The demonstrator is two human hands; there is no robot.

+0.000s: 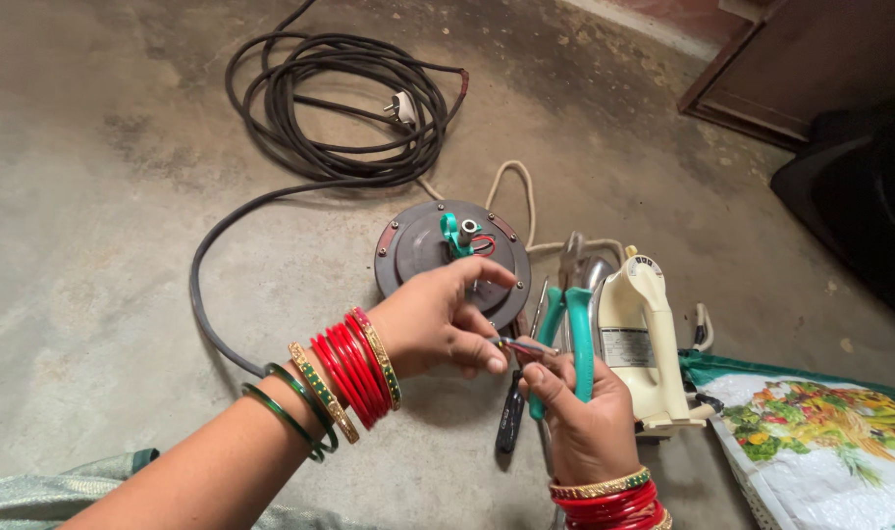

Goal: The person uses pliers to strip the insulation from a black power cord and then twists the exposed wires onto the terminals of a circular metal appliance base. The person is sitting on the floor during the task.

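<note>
Red-sheathed wire end [519,345] lies pinched between the two hands, its long axis running roughly left to right, just above the concrete floor [104,245]. Left hand [438,322] closes thumb and forefinger on the wire's left part; right hand [583,417] meets it from below and right, thumb at the wire's other end. Both are touching it, neither nearer. Right hand also grips teal-handled pliers [568,329], handles up, nose pointing away from the person. Just beyond the left hand sits a round dark baseplate [418,250] with coloured leads. A cream iron body [644,344] lies to the right, a black-handled screwdriver [511,417] beneath the hands, a coiled black cable [340,108] further off.
</note>
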